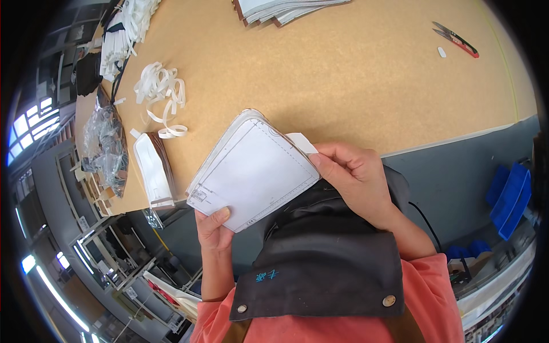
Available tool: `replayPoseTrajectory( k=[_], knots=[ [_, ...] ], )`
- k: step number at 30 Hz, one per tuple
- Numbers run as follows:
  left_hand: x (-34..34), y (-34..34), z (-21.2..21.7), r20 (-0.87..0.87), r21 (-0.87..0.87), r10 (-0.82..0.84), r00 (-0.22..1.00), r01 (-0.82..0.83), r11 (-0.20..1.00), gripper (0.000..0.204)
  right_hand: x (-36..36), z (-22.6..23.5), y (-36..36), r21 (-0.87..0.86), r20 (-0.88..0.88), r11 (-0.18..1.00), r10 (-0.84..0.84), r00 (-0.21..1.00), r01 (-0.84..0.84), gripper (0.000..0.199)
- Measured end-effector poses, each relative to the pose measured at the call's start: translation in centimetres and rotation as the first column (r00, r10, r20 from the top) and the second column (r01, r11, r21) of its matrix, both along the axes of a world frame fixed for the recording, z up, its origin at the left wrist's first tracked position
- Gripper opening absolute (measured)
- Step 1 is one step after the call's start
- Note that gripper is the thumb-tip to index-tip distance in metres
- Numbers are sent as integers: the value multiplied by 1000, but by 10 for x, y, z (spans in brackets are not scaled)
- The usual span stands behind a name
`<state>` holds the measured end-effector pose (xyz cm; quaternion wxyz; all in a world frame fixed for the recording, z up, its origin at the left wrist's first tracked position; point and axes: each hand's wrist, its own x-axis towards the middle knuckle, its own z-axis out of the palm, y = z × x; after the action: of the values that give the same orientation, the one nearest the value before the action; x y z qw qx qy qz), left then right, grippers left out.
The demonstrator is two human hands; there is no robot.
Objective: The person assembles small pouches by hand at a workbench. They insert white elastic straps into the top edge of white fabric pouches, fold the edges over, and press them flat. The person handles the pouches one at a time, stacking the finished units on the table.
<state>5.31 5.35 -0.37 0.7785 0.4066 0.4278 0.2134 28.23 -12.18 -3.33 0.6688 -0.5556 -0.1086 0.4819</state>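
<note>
My left hand [213, 228] is closed on the lower left corner of a stack of white pattern-marked panels [254, 171], its thumb on top. The stack has rounded corners, thin printed lines and brownish edges, and is held tilted over the table's near edge. On the stack's right side a small white tab [300, 141] sticks out. My right hand [357, 180] pinches this tab between thumb and forefinger. The left fingers are hidden under the stack.
On the tan table [366, 74] lie a loose white ribbon [160, 86], a bundle of white strips [153, 168] and a plastic bag [103, 143] at left. Another panel stack [291, 10] is at the far side. Thread snips [457, 40] lie far right. Blue bins [508, 194] stand below.
</note>
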Motion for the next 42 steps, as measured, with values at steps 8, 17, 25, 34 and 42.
replayPoseTrajectory(
  k=[8,17,25,34,42],
  knots=[
    [3,-3,-2,-21,19,-11,1000,12,1000,75,-7,-8,-1,-155,486,987,38,873,43,18],
    [5,0,0,-35,38,-4,999,6,999,77,-12,-8,5,47,-16,991,-125,992,126,13],
    [13,-3,-2,-27,38,-12,1000,13,999,74,-14,-13,0,-42,502,986,-117,857,159,11],
    [11,-3,8,18,35,-85,996,84,996,74,-4,-3,12,118,121,987,-126,985,112,49],
    [5,-14,7,24,53,-130,991,129,990,73,-20,6,5,-8,489,993,-96,867,114,39]
  ],
)
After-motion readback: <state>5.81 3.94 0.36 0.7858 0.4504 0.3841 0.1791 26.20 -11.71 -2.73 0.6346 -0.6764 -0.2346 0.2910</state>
